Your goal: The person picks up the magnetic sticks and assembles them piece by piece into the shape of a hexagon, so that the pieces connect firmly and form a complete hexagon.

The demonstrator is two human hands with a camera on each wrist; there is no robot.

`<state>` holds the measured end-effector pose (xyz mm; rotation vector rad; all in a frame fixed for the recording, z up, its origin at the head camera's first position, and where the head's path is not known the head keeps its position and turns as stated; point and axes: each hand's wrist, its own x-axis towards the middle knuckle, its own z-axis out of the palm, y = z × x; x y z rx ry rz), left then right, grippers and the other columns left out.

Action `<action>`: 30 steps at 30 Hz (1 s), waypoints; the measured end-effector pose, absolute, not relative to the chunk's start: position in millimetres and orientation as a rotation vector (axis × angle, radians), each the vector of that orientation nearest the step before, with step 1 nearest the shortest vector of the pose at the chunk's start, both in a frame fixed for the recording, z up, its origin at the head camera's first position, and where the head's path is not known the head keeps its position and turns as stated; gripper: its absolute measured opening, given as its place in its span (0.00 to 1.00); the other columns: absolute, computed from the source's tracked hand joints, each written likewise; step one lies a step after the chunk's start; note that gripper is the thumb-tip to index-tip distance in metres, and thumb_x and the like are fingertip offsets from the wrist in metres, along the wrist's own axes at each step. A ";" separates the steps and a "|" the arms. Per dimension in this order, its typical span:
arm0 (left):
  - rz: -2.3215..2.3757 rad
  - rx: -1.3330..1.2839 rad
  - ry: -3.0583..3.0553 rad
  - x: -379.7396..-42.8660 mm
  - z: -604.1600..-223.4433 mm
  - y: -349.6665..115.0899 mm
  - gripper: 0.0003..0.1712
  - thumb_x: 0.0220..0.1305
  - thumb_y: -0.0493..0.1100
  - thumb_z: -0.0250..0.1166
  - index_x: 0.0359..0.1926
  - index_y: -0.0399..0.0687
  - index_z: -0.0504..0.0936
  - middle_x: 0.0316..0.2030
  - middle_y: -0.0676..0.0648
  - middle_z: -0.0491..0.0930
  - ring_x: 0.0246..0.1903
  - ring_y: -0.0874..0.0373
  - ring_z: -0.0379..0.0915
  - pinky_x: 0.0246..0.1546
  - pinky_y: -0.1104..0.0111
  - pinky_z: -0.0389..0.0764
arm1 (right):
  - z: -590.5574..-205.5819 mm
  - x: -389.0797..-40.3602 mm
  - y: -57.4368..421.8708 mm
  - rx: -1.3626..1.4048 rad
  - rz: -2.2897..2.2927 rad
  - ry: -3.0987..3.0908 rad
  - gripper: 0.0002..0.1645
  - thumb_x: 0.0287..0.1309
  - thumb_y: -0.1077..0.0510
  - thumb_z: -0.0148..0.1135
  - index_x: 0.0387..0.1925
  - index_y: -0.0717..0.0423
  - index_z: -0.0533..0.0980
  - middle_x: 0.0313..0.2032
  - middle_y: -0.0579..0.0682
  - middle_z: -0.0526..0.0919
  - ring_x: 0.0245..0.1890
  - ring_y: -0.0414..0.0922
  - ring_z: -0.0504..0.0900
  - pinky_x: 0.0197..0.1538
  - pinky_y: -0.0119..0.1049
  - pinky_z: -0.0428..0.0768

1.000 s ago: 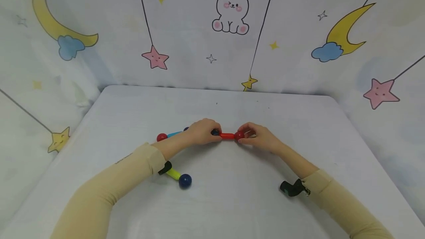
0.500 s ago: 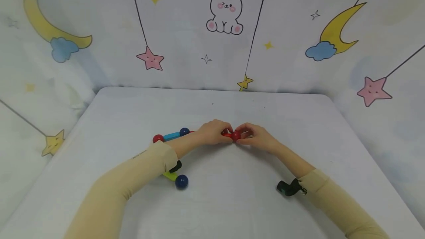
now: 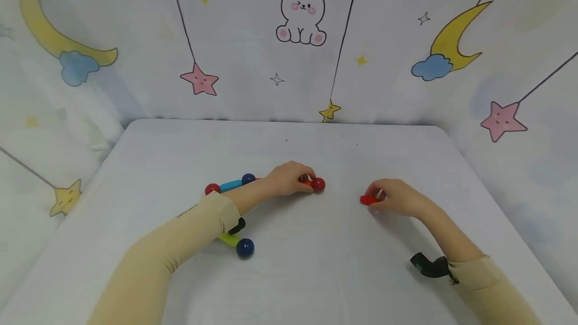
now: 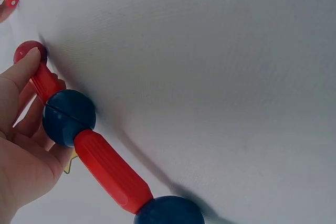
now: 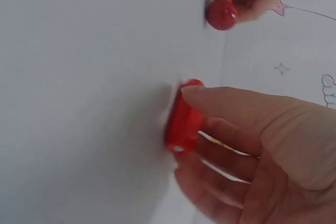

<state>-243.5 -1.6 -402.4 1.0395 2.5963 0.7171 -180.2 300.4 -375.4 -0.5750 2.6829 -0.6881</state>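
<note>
My left hand (image 3: pixel 286 178) grips the far end of a chain of magnetic rods and balls, its thumb on the red end ball (image 4: pixel 23 50) and its fingers behind the short red rod (image 4: pixel 46 83). Behind that rod follow a dark blue ball (image 4: pixel 67 118), a longer red rod (image 4: pixel 113 172) and another dark blue ball (image 4: pixel 169 213). Off to the right, my right hand (image 3: pixel 397 197) pinches a separate red rod (image 5: pixel 185 119) between thumb and fingers, close over the white table. A metallic spot shows on this rod's end. A gap separates it from the red ball.
The chain runs left through a light blue rod (image 3: pixel 231 185) to a red ball (image 3: pixel 211 189). Below my left forearm, a yellow-green rod (image 3: pixel 229 239) and a dark blue ball (image 3: pixel 245 248) lie partly hidden by the sleeve. A patterned cloth (image 3: pixel 244 99) hangs behind the table.
My right hand has left the red end ball and moved right and nearer, with a red rod now showing in its fingers. My left hand slid right along the chain, then stayed.
</note>
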 end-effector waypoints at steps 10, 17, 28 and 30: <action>0.694 1.129 2.583 -245.2 -401.2 -0.6 0.19 0.65 0.45 0.66 0.55 0.48 0.80 0.44 0.49 0.81 0.41 0.56 0.72 0.42 0.66 0.75 | -397.7 -188.3 256.2 -0.571 -0.831 2.705 0.14 0.57 0.56 0.69 0.43 0.57 0.79 0.32 0.45 0.80 0.33 0.43 0.77 0.35 0.35 0.79; 0.656 1.163 2.620 -244.9 -400.6 1.0 0.18 0.65 0.44 0.66 0.55 0.48 0.80 0.41 0.50 0.80 0.40 0.57 0.71 0.40 0.67 0.75 | -399.4 -189.3 236.9 -0.531 -0.858 2.758 0.14 0.57 0.53 0.69 0.43 0.55 0.80 0.28 0.44 0.78 0.31 0.43 0.74 0.32 0.34 0.75; 0.594 1.117 2.660 -245.6 -402.0 5.4 0.20 0.65 0.47 0.66 0.58 0.54 0.80 0.42 0.51 0.80 0.40 0.58 0.70 0.38 0.68 0.74 | -405.9 -190.7 234.1 -0.513 -0.882 2.795 0.14 0.56 0.52 0.70 0.41 0.54 0.81 0.26 0.44 0.77 0.29 0.43 0.73 0.31 0.36 0.73; 0.597 1.118 2.659 -246.0 -402.8 5.4 0.20 0.66 0.47 0.66 0.58 0.54 0.80 0.43 0.51 0.80 0.40 0.58 0.70 0.38 0.68 0.74 | -406.8 -190.7 233.6 -0.520 -0.883 2.800 0.14 0.56 0.52 0.70 0.41 0.54 0.81 0.27 0.44 0.78 0.30 0.42 0.74 0.32 0.36 0.74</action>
